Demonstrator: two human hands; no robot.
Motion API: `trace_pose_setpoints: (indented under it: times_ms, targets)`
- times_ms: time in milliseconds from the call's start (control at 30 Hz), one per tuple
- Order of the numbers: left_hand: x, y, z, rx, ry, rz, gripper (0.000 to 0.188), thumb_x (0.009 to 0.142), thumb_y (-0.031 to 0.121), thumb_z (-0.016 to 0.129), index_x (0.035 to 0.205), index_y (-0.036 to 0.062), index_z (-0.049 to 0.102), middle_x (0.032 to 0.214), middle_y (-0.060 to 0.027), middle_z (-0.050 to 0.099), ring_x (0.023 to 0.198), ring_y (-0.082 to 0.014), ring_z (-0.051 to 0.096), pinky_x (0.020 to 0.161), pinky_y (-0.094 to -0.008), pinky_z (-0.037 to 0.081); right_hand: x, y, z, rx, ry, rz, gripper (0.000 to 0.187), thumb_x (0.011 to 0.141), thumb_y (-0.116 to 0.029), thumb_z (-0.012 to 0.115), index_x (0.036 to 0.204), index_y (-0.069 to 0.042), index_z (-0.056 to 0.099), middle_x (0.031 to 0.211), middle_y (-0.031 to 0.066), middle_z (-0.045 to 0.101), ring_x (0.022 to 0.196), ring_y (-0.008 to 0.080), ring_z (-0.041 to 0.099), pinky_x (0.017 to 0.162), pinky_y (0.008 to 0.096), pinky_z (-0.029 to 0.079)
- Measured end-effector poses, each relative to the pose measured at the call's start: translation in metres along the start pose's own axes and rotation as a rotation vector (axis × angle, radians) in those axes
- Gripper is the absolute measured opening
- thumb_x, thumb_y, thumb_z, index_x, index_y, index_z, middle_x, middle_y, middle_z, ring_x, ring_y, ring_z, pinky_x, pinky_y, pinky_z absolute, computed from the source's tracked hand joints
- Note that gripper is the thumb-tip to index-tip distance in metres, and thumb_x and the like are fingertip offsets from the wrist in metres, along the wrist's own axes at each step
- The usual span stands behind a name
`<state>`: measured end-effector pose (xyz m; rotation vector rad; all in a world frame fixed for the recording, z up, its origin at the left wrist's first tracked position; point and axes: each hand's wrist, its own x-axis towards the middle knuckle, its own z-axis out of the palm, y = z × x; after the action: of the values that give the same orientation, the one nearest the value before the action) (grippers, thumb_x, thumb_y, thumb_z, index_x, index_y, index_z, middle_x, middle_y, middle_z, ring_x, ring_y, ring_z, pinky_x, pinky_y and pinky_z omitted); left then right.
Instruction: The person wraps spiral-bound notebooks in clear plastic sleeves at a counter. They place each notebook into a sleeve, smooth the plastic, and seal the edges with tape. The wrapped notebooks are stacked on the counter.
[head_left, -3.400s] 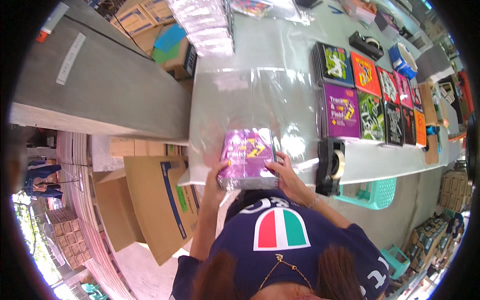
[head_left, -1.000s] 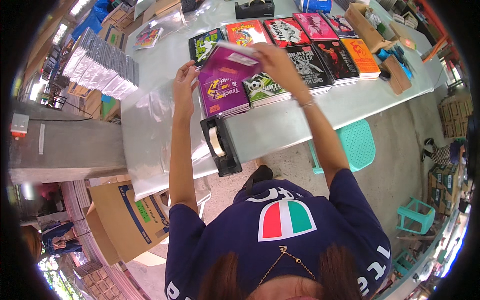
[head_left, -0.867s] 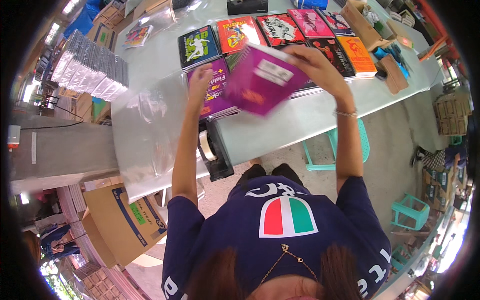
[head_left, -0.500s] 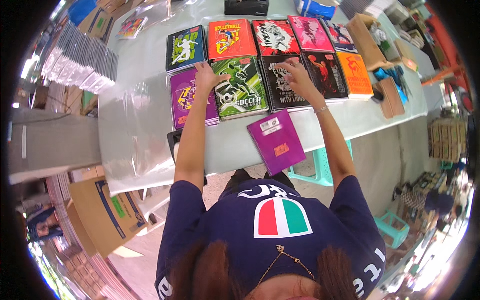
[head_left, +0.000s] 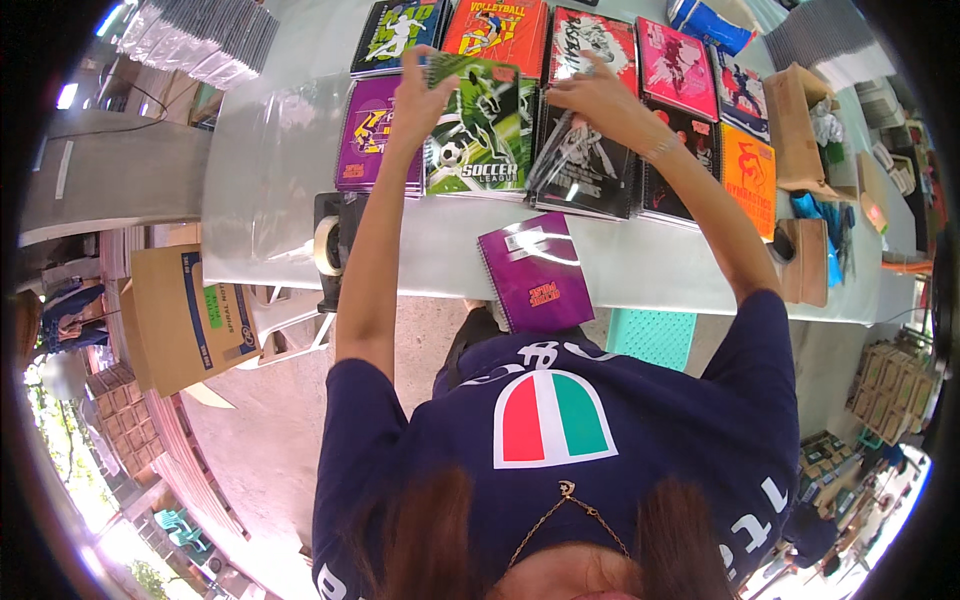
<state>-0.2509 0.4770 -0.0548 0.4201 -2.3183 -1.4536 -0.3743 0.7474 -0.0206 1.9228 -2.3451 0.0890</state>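
My left hand (head_left: 418, 105) is at the upper left corner of a green soccer notebook (head_left: 475, 135), thumb over its cover. That notebook looks raised and slightly shifted on its pile. My right hand (head_left: 605, 100) pinches the top of a black spiral notebook (head_left: 578, 165), which is tilted and blurred above its stack. Beside my left wrist lies a purple notebook pile (head_left: 372, 135). Another purple spiral notebook (head_left: 535, 270) rests at the table's near edge, overhanging it, its barcode sticker showing.
More notebook piles, including an orange-red one (head_left: 497, 30), a pink one (head_left: 677, 68) and an orange one (head_left: 750, 180), form two rows. A tape dispenser (head_left: 328, 245) sits at the near edge. An open cardboard box (head_left: 800, 130) stands right; a green stool (head_left: 650, 338) is below.
Both hands have closed on the tops of the green and black notebooks, which have lifted and shifted. The view has also moved, so the table sits higher in it.
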Motion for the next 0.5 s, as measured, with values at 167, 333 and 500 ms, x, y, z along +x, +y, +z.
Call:
trace_pose_setpoints:
  times_ms: [167, 333, 500]
  targets:
    - [-0.084, 0.094, -0.07, -0.581, 0.299, 0.053, 0.047, 0.092, 0.004, 0.063, 0.13, 0.0084, 0.036, 0.117, -0.0124, 0.057, 0.1, -0.0172, 0.059, 0.084, -0.0283, 0.048, -0.115, -0.049, -0.076, 0.804, 0.393, 0.638, 0.028, 0.089, -0.009, 0.063, 0.116, -0.004, 0.061, 0.106, 0.0082, 0.068, 0.099, 0.0132, 0.062, 0.083, 0.0274, 0.048]
    - [-0.152, 0.136, -0.093, -0.752, 0.23, -0.121, 0.052, 0.092, 0.005, 0.06, 0.137, 0.0069, 0.033, 0.122, -0.0133, 0.055, 0.108, -0.0194, 0.056, 0.093, -0.0298, 0.047, -0.195, -0.174, 0.038, 1.342, 0.462, 1.227, 0.041, 0.087, -0.022, 0.07, 0.121, -0.004, 0.057, 0.103, 0.0047, 0.065, 0.092, 0.0141, 0.06, 0.081, 0.0302, 0.048]
    - [-0.204, 0.067, -0.027, -0.715, 0.065, -0.382, 0.055, 0.092, 0.011, 0.063, 0.139, 0.0069, 0.035, 0.128, -0.0136, 0.051, 0.113, -0.0181, 0.053, 0.097, -0.0309, 0.043, -0.146, -0.28, 0.099, 0.871, 0.271, 1.357, 0.039, 0.085, -0.024, 0.068, 0.115, -0.002, 0.055, 0.083, 0.0207, 0.062, 0.076, 0.0359, 0.06, 0.07, 0.0415, 0.048]
